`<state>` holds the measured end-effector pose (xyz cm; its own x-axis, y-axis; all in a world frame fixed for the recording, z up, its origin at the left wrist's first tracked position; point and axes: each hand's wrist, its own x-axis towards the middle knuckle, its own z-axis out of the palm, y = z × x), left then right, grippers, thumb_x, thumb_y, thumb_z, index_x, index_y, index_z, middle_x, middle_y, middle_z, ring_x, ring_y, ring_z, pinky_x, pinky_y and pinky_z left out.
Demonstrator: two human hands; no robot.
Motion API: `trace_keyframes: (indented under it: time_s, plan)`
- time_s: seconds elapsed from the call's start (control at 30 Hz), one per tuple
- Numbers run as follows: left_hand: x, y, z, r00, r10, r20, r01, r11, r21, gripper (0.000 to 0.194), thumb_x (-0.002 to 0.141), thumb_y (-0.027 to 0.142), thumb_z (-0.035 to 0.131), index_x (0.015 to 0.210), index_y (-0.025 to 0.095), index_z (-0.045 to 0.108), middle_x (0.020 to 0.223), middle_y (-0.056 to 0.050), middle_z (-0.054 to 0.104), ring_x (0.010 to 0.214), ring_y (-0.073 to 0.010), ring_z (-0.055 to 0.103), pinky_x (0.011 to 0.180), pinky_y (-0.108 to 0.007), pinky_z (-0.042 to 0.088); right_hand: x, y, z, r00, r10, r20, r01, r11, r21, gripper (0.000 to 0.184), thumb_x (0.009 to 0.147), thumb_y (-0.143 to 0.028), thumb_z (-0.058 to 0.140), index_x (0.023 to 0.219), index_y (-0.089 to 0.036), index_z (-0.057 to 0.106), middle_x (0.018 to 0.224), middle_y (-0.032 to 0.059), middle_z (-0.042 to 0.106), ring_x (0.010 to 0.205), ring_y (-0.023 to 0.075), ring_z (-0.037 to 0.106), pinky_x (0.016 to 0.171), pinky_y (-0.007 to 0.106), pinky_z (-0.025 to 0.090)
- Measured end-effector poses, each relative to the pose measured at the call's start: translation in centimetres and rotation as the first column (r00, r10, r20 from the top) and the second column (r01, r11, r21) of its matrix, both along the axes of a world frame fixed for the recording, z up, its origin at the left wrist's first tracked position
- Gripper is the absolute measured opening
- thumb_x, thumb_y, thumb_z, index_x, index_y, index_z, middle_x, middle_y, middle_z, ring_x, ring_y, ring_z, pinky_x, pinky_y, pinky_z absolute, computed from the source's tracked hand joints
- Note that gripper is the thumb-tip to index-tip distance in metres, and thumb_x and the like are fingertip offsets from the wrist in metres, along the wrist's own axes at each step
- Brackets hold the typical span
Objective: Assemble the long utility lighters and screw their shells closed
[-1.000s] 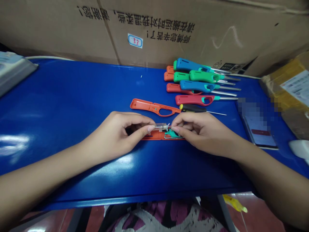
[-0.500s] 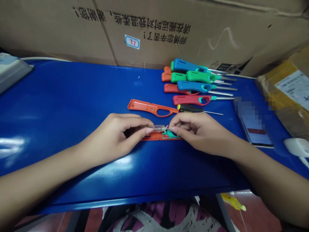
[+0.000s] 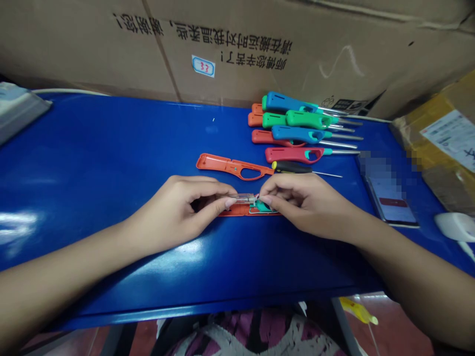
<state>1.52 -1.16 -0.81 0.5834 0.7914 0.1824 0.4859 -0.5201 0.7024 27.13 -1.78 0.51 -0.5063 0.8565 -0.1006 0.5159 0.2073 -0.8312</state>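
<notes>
Between thumb and fingers, my left hand [image 3: 200,205] pinches a clear plastic fuel tank [image 3: 245,198]. It sits just over an orange lighter half-shell [image 3: 237,210] lying on the table. My right hand [image 3: 300,202] has its fingertips closed at the tank's right end, by a white fitting and a thin reddish tube; exactly what they grip is partly hidden. A teal trigger piece [image 3: 264,205] and a thin wire lie in the shell below those fingertips. Behind my hands rests the other orange half-shell [image 3: 233,166], its right end close to a black and yellow screwdriver [image 3: 293,167].
Several assembled lighters [image 3: 297,133] in blue, green, red and orange are piled at the back right. A phone [image 3: 389,193] and a white computer mouse [image 3: 454,226] lie at the right. A large cardboard box [image 3: 237,79] stands along the back of the blue table [image 3: 92,148].
The camera view has shifted slightly. Both hands stay at the tank's two ends, and the tank sits slightly lower over the shell than before.
</notes>
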Motion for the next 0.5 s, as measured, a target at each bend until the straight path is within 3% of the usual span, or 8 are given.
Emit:
trace_keyframes:
  time_s: [0.23, 0.5]
  plan:
    - [-0.01, 0.04, -0.1, 1.0, -0.009, 0.021, 0.009, 1.0, 0.016, 0.02, 0.098, 0.031, 0.062, 0.106, 0.023, 0.077, 0.106, -0.001, 0.079, 0.092, -0.0147, 0.073, 0.079, -0.021, 0.056, -0.07, -0.15, -0.19, 1.0, -0.024, -0.021, 0.023, 1.0, -0.016, 0.014, 0.095, -0.028, 0.058, 0.087, -0.018, 0.065, 0.065, -0.0043, 0.052, 0.055, 0.0073, 0.042, 0.048, 0.02, 0.032]
    - [0.03, 0.03, 0.14, 0.999, -0.004, 0.034, 0.004, 1.0, 0.01, 0.021, 0.098, 0.03, 0.061, 0.105, 0.02, 0.078, 0.104, -0.002, 0.08, 0.091, -0.0142, 0.074, 0.078, -0.021, 0.055, -0.85, -0.42, 0.33, 0.988, -0.141, -0.06, 0.132, 0.982, -0.134, 0.013, 0.09, -0.027, 0.063, 0.085, -0.016, 0.068, 0.063, -0.0027, 0.058, 0.051, 0.0071, 0.047, 0.045, 0.02, 0.033]
